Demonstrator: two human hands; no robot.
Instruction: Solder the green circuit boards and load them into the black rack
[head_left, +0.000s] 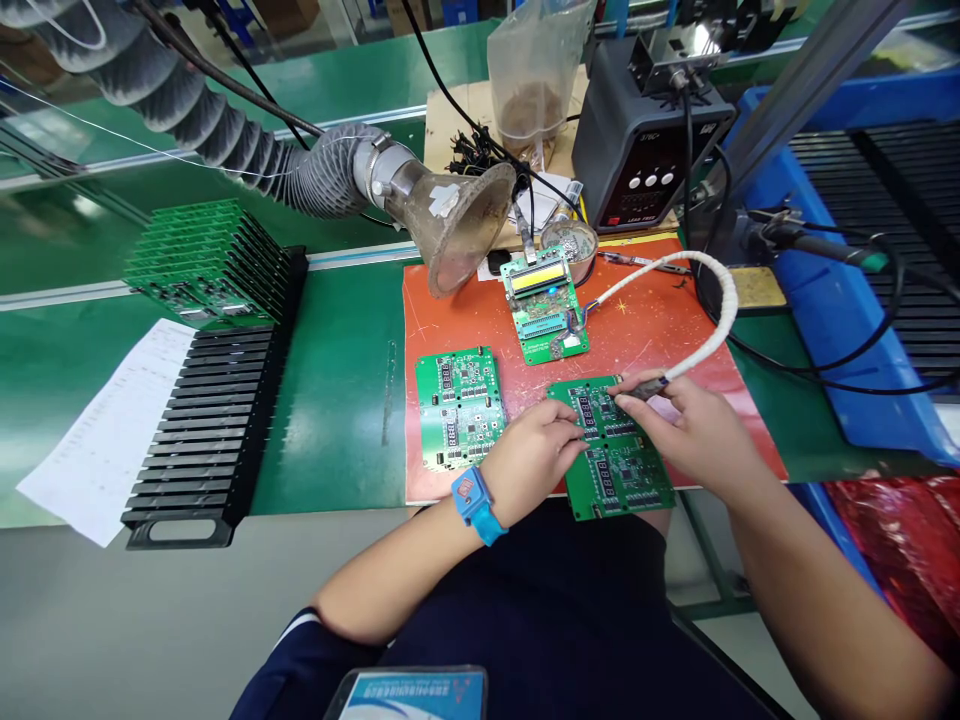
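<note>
A green circuit board (pixel 626 467) with two digit displays lies partly over the front edge of the red mat. My left hand (pixel 534 445), wearing a blue wrist strap (pixel 478 505), has its curled fingers on the board's left side. In my right hand (pixel 694 430) is a dark programming connector (pixel 643 388) at the end of a white wrapped cable (pixel 724 300). Its tip is against the board's upper right part; the exact contact is hidden by my fingers. That cable runs to a programmer board (pixel 545 305) with a lit yellow screen. Left of my hands rests a second circuit board (pixel 460 408).
A black slotted rack (pixel 187 430) holds several upright green boards (pixel 217 260) at left, beside a paper sheet (pixel 112 430). A fume extraction funnel (pixel 469 230) overhangs the red mat (pixel 645 305). Behind stands a soldering station (pixel 649 150); a blue bin (pixel 832 330) is at right.
</note>
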